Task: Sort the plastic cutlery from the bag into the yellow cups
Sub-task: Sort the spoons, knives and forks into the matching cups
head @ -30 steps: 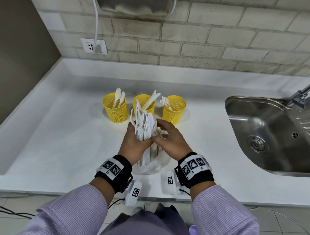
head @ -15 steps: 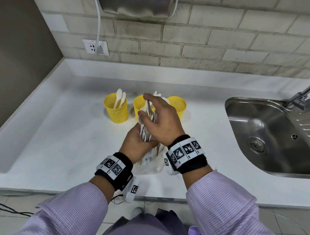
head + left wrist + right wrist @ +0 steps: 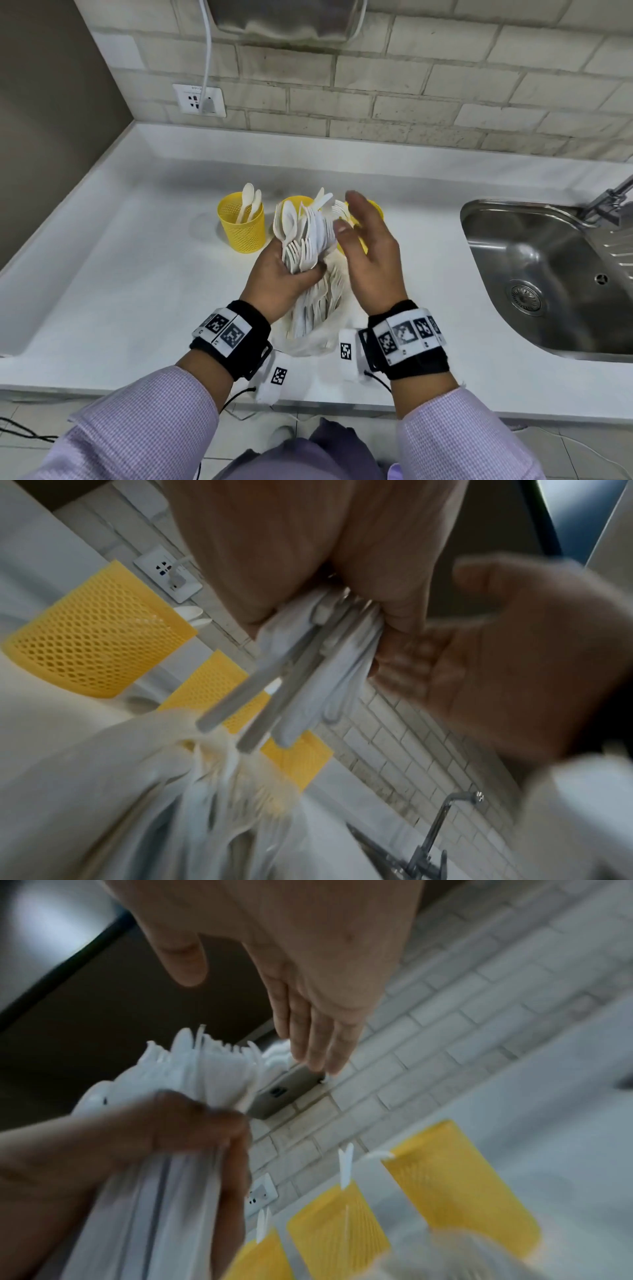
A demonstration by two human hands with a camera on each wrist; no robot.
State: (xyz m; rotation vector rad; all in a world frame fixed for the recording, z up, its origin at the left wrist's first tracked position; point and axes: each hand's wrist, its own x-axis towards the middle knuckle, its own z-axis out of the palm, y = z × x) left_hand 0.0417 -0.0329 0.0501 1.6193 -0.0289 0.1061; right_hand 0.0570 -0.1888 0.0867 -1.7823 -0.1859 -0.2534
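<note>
Left hand [image 3: 279,274] around cutlery bundle [image 3: 303,236]

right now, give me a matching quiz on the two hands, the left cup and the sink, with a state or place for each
Things:
1. left hand
2. right hand
3. left cup
4. sink

States or places:
a. holds two spoons
b. fingers straight, holding nothing
c. set in the counter at the far right
d. grips a bundle of cutlery

Pairs: 1-d, 2-b, 3-a, 4-c
</note>
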